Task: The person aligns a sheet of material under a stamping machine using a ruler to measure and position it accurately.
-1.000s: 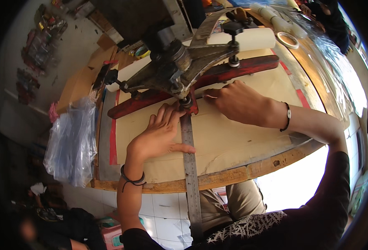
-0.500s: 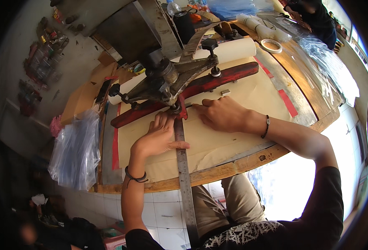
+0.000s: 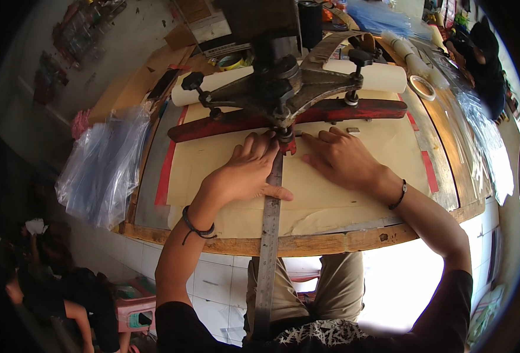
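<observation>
My left hand [image 3: 245, 170] lies across a long steel ruler [image 3: 270, 226], its thumb over the metal and its bent fingers close to the ruler's far end. That end meets a small red bracket [image 3: 288, 145] at the middle of a red bar [image 3: 360, 110], part of a heat press. Just right of the bracket, my right hand [image 3: 348, 156] rests with fingers bent, its index fingertip at a small dark metal piece [image 3: 298, 134]; the fingertips partly hide it. Under both hands spreads a beige sheet [image 3: 324, 212]. Another small metal block [image 3: 353, 130] sits beyond my right knuckles.
The press's dark metal arm [image 3: 298, 88] with black knobs overhangs the table. A white roll [image 3: 383, 76] lies behind, a tape roll [image 3: 422, 87] at right. Clear plastic sheets [image 3: 104, 170] hang off the left edge. People sit lower left and stand far right.
The view has turned, so the press and table appear shifted right and more level. Both hands keep about the same places at the ruler and bracket.
</observation>
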A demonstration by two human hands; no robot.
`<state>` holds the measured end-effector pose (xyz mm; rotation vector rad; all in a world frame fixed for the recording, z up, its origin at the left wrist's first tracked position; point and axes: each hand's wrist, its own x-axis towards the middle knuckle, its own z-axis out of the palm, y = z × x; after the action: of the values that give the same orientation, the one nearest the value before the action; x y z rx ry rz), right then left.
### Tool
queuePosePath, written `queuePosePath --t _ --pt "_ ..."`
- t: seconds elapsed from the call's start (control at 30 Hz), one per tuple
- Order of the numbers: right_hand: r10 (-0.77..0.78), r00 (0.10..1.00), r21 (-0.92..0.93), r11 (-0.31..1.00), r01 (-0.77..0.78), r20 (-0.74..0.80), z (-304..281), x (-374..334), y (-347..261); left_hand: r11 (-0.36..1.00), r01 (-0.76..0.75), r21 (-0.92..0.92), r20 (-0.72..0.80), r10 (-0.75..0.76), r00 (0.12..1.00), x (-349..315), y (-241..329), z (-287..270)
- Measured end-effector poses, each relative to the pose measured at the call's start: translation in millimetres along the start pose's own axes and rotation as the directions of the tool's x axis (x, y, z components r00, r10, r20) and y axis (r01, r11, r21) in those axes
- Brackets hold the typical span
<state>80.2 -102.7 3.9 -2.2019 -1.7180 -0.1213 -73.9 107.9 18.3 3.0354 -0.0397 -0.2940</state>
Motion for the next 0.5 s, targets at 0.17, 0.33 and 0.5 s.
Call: queuePosePath --t 0.17,0.33,0.5 --pt "-0.004 0.999 -0.010 1.000 0.004 -0.043 1.2 1.5 0.0 0.998 -0.030 0.051 -0.096 0.035 0.995 -2.0 -2.0 5.4" --pt "0.052 0.998 0.033 0.998 -0.053 0.023 -11.1 7.1 -15.2 1.000 -0.018 0.026 -0.093 0.021 0.995 -7.7 -0.5 1.7" --pt "0.043 0.999 -0.029 0.999 -0.042 0.026 -4.8 4.2 -11.2 0.999 -0.031 -0.019 -0.068 0.030 0.997 -6.3 2.2 -0.2"
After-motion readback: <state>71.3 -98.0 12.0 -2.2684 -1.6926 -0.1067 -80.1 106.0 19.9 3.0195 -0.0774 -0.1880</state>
